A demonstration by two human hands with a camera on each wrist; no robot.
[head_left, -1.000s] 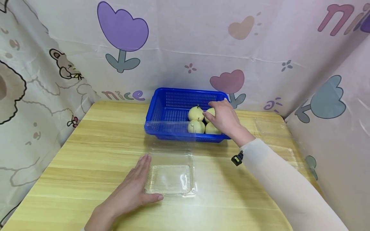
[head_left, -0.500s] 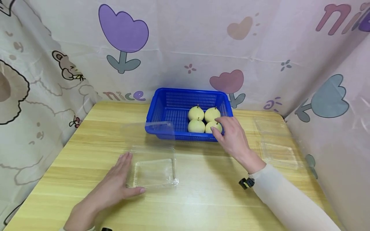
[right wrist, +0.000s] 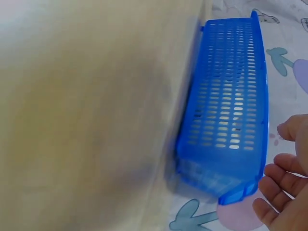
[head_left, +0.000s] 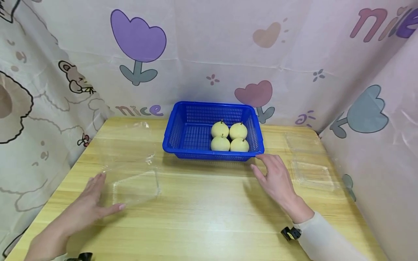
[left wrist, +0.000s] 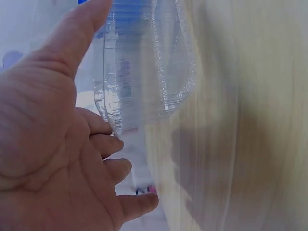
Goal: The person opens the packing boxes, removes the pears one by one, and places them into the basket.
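At the left of the table my left hand (head_left: 85,206) holds a clear plastic clamshell box (head_left: 135,186) by its left side, thumb at the near edge and fingers at the far corner. Its lid (head_left: 127,146) stands raised behind the tray; no contents show inside. In the left wrist view the ribbed wall of the box (left wrist: 127,67) lies against the fingertips. My right hand (head_left: 277,181) hovers by the near right corner of a blue plastic basket (head_left: 212,155), fingers loosely bent, holding nothing. Several pale yellow pears (head_left: 220,129) with stems sit in the basket's right half.
Another clear plastic clamshell box (head_left: 315,174) lies opened at the right side of the table (head_left: 209,224). Behind the basket hangs a printed curtain (head_left: 196,43), which also closes off both sides.
My left hand has drawn the box leftward, away from the basket's front. The right hand has come out of the basket, back toward me and to the right, without a pear.
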